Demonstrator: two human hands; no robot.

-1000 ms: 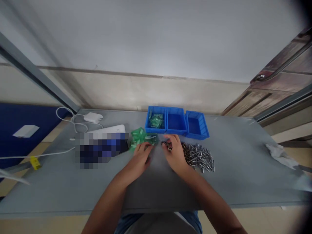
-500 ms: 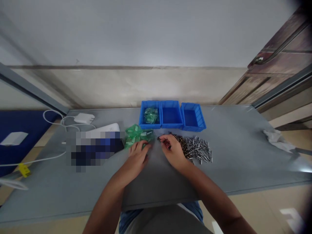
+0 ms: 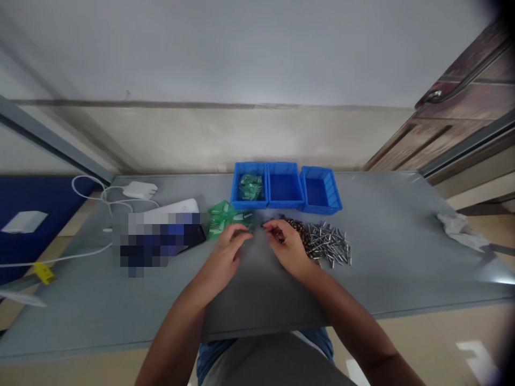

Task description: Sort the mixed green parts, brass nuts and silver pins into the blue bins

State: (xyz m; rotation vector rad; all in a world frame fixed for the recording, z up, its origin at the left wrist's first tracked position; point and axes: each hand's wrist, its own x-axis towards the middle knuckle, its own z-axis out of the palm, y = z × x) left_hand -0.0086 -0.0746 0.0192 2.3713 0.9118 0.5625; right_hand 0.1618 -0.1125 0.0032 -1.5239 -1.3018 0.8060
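Note:
My left hand (image 3: pixel 225 257) hovers just below a cluster of clear green plastic packets (image 3: pixel 221 221) holding small metal parts, its curved fingers apart and nothing visible in them. My right hand (image 3: pixel 286 247) rests beside a heap of small bronze-coloured parts (image 3: pixel 298 230), pinching a small dark piece between its fingertips. Right of that lies a loose pile of silver metal rivets (image 3: pixel 330 244). Several blue plastic bins stand in a row behind my hands; the left blue bin (image 3: pixel 237 185) contains a green packet.
A pixelated, unreadable object (image 3: pixel 156 241) lies left on the grey table (image 3: pixel 386 268), near a white box (image 3: pixel 189 206) and a white charger (image 3: pixel 140 190) with its cable. A crumpled white cloth (image 3: pixel 458 230) lies at the right.
My left hand has drawn back from the green packets toward me. My right hand stays by the bronze heap, and the view has shifted slightly.

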